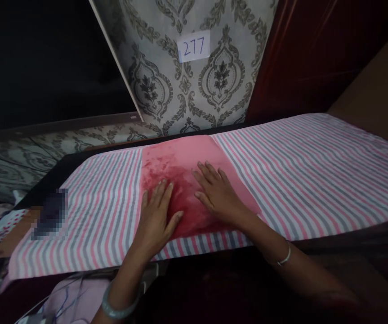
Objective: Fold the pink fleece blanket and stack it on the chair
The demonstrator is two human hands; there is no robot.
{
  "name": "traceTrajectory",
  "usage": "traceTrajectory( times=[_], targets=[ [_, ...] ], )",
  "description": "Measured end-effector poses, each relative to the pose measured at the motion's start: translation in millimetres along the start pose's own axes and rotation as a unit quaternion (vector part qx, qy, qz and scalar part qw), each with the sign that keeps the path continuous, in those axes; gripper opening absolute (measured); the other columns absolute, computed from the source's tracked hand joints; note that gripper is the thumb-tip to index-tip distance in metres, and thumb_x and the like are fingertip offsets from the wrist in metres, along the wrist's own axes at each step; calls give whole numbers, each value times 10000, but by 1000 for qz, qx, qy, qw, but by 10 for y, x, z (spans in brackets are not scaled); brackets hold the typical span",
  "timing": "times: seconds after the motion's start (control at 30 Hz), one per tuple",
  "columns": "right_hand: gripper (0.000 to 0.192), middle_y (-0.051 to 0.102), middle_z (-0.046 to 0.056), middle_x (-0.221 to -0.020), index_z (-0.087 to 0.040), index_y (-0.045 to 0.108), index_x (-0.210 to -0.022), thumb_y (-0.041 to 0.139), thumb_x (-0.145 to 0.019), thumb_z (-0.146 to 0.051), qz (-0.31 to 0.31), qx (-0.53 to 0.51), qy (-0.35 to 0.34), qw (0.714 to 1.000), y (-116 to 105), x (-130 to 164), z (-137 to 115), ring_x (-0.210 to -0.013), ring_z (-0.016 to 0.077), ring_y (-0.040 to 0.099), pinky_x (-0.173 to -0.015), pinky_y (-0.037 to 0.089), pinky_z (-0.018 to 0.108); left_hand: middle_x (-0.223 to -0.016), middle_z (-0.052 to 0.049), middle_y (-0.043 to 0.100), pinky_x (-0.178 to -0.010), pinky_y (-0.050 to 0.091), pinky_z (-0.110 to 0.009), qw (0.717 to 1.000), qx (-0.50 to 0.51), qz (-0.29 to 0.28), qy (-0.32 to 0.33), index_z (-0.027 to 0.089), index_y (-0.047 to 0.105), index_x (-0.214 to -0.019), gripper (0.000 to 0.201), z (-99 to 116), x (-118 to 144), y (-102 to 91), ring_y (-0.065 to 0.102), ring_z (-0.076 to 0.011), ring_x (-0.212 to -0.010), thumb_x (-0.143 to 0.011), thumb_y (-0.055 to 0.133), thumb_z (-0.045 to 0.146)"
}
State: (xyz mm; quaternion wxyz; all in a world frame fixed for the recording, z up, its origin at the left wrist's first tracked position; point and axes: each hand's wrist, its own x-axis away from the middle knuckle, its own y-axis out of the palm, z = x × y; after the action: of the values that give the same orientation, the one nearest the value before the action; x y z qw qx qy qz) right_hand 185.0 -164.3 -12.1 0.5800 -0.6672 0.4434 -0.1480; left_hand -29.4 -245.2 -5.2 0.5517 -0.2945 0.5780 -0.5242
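Both hands lie flat and open on the cloth, gripping nothing: the left hand (pixel 155 215) rests palm down at the near left part of the red cloth (pixel 183 180), fingers together and pointing away, thumb spread to the right, while the right hand (pixel 218 192) lies just beside it, angled in from the right with fingers fanned toward the far left. A pale bangle (pixel 118 309) circles the left wrist and a thin bracelet (pixel 284 258) the right. To smooth this piece well, I would judge it best to keep the palms low and press outward from the middle toward the edges, so that creases run off and the piece stays square on the surface. It looks like soft pink-red plush, darker and mottled where the hands rest, paler toward its far edge. It sits at the middle of a striped sheet (pixel 315 166) in pink, grey and white. Beyond stands patterned wallpaper with a paper label (pixel 194 46) reading 277.
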Motion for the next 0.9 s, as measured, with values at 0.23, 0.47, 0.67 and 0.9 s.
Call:
traceTrajectory(
  times=[0.23,0.47,0.67,0.9],
  targets=[
    [601,239,105,-1640,-165,344,-1569,351,-992,-333,-44,45,-2,998,374,11,16,-1529,273,156,-1226,151,543,-1639,-155,276,-1237,140,-602,997,-18,-74,7,156,235,-1583,721,119,-106,247,190,-306,-1534,-986,419,516],
    [578,265,86,-1633,-176,402,-1540,346,-984,-322,-18,59,-12,998,460,66,52,-1518,272,200,-1217,177,536,-1663,-127,210,-1234,149,-605,994,-31,-104,-11,201,264,-1580,756,65,-61,328,148,-302,-1544,-961,432,601],
    [570,268,86,-1633,-177,418,-1531,333,-987,-329,-15,62,-15,998,487,69,64,-1514,279,212,-1206,202,551,-1658,-132,221,-1210,188,-621,992,-30,-94,-81,244,217,-1592,719,-250,119,226,178,-298,-1537,-981,425,559],
    [579,278,90,-1627,-188,401,-1544,321,-987,-322,-8,46,-18,999,507,62,64,-1510,295,221,-1208,202,571,-1663,-102,193,-1202,236,-590,987,31,-95,-127,262,183,-1597,601,-526,390,220,116,-263,-1543,-1036,319,429]
  ],
)
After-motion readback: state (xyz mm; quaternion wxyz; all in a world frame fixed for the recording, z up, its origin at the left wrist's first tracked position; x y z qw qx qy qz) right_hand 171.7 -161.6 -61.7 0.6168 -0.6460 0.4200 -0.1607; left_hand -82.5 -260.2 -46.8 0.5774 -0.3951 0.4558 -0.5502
